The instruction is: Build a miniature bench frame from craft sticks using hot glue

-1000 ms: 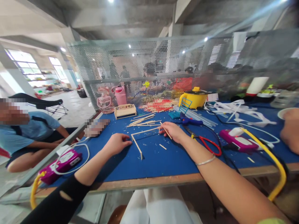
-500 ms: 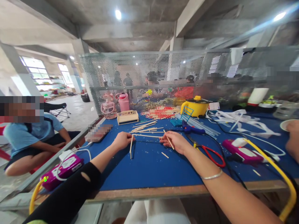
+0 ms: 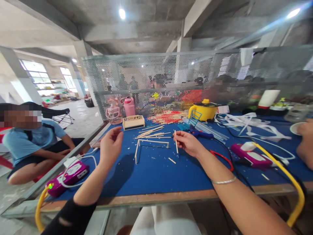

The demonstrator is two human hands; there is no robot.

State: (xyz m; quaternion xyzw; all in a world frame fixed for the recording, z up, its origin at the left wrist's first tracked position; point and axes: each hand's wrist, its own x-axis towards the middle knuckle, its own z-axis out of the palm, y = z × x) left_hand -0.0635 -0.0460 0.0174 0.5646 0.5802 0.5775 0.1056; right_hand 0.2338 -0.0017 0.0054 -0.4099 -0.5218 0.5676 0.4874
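A thin wooden stick [image 3: 176,145] is pinched upright in my right hand [image 3: 189,143], just right of a small frame of joined wooden sticks [image 3: 154,141]. The frame rests on the blue tabletop [image 3: 151,182], one long piece with shorter pieces at its two ends. My left hand [image 3: 111,145] is raised left of the frame, apart from it, with fingers loosely bent and nothing seen in them. A short stick offcut [image 3: 172,160] lies in front of the frame. Behind it is a loose pile of wooden sticks [image 3: 153,132].
A blue glue gun [image 3: 201,133] and red-handled pliers [image 3: 223,158] lie to the right. Purple power strips [image 3: 251,156] with cords sit at both sides. Farther back stand a yellow pot [image 3: 204,112], a pink bottle [image 3: 129,107] and a small wooden model [image 3: 133,122]. A person sits at left.
My left hand touched the frame's left corner half a second ago and has since moved left and up, off it. My right hand has drawn right, away from the frame, still with the stick.
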